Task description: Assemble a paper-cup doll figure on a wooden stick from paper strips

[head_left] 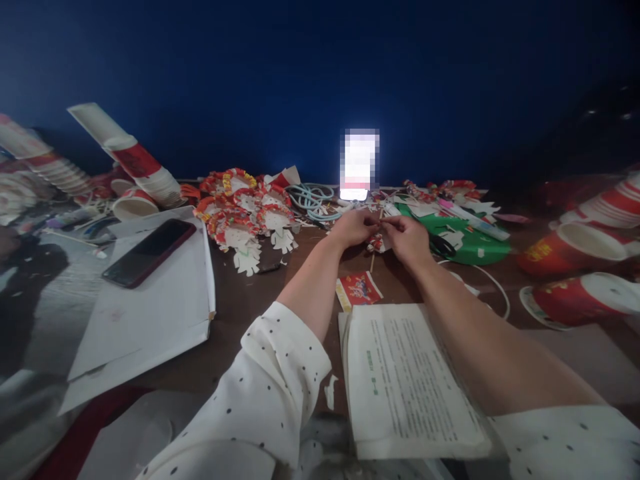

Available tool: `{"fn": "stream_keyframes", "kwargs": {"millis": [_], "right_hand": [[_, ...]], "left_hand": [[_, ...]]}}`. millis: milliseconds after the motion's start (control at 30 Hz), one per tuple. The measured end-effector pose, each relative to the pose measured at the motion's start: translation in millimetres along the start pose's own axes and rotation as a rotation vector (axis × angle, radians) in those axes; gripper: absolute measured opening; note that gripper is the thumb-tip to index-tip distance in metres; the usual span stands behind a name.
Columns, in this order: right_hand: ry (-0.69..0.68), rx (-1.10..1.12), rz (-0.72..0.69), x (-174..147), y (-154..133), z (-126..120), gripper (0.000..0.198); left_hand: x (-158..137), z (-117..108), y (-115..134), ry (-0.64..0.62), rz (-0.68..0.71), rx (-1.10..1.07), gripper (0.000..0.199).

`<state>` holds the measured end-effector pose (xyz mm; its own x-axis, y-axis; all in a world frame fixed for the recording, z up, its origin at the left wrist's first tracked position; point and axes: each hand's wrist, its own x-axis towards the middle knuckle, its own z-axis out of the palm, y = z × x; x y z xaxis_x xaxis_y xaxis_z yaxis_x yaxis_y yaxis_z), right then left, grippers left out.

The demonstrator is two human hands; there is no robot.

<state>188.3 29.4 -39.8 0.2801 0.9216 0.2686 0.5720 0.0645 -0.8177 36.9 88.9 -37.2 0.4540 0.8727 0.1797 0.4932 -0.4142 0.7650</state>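
- Left hand (354, 227): held above the brown table (240, 300), fingers curled and pinched together on a small red-and-white paper craft piece (376, 243); the grip is closed on its upper edge.
- Right hand (409, 240): set just beside the left, fingertips touching the same craft piece from the other side; fingers bent and closed on it, though the exact pinch is partly hidden.
- Craft piece: held between both hands near the middle of the table, with a thin stick (373, 261) seen hanging below it; finer detail is too small to tell.
- Sleeves: white with dark dots, pushed back on both forearms.
- Red printed wrapper (358, 291): laid flat on the table just below the hands.
- Printed paper sheets (410, 380): stacked near the lower edge, between the forearms and under the right one.
- Green sheet (475, 245): placed right of the hands, with white cut-outs on it and black scissors (442, 247) at its near edge.
- Pile of finished red-and-white paper figures (245, 217): gathered left of the hands.
- Coiled light-blue cable (313, 199): found behind the pile.
- Dark phone (149, 253): rested on white card sheets (150, 313) at the left.
- Red-and-white paper cups (575, 250): lying on their sides at the right; further stacks (130, 157) are seen at the far left.
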Motion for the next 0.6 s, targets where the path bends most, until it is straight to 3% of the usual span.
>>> {"fn": "stream_keyframes", "kwargs": {"millis": [600], "right_hand": [[0.023,0.003,-0.013,1.5,2.3,-0.4,0.025]], "left_hand": [[-0.3,-1.0,-1.2,-0.049,0.06,0.011,0.02]]}}
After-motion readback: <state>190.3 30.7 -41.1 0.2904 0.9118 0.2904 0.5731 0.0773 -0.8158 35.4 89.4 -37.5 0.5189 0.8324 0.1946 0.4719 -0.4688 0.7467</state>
